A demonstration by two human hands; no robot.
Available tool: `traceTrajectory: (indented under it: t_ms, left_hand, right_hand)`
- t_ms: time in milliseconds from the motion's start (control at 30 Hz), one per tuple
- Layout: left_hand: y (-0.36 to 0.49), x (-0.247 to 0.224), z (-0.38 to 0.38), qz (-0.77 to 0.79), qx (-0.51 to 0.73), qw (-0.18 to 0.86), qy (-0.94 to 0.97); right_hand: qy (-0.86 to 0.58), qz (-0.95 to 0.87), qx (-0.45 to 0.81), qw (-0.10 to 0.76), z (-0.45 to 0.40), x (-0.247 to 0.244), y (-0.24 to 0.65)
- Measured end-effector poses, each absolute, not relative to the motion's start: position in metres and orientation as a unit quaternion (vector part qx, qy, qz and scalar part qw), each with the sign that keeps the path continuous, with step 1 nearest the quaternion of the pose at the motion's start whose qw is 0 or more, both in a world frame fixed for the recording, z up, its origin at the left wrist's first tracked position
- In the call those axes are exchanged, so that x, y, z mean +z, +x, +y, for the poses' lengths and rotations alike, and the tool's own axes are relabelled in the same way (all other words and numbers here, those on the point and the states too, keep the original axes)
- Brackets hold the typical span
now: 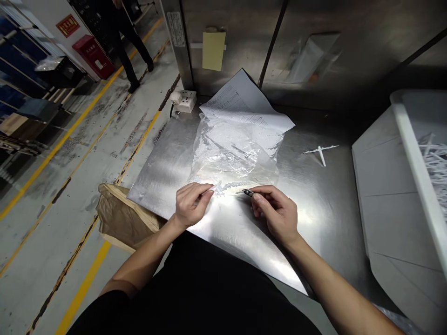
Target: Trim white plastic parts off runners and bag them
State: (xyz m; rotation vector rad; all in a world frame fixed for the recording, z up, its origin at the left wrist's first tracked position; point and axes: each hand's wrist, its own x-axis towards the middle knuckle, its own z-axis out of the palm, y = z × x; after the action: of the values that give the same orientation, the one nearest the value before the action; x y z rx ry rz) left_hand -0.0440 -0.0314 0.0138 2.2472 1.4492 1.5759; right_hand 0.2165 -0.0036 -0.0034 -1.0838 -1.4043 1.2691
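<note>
Carefully, we pinch a small white piece (219, 189) between thumb and forefinger of our left hand (193, 204), the fingertips closed on its near end. Our right hand (277, 211) is closed around a slim dark tool (248, 192), its pale, narrow tip pointing left towards the piece; whether the tip touches anything, we cannot tell. Both hands are above the near part of the metal table (157, 163), the piece just ahead and to the right of the left fingertips. Just beyond the hands lies a clear plastic bag (230, 149), with a printed sheet (240, 102) over its far end. To the right of and beyond the right hand rests a white branched part (321, 154), and farther right stands a white bin (379, 186) holding many thin white pieces (436, 160). To work well here, we would hold the piece lightly but firmly, as it looks thin enough to bend, rest the wrists for steadiness, guide the tip in small, controlled strokes, and angle it away from the left fingertips.
</note>
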Motion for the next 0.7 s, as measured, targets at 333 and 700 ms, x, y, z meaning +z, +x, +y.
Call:
traceTrajectory:
  t_ms: [333,700]
  left_hand:
    - [-0.245,-0.003,-0.156,0.833,0.324,-0.158,0.420]
    - [-0.272,-0.034,-0.195,0.897,0.221,-0.106,0.368]
  right_hand:
    - [-0.435,-0.534,0.542,0.482,-0.005,-0.007,0.213]
    - [-0.412,-0.550,0.547,0.478,-0.008,-0.007,0.207]
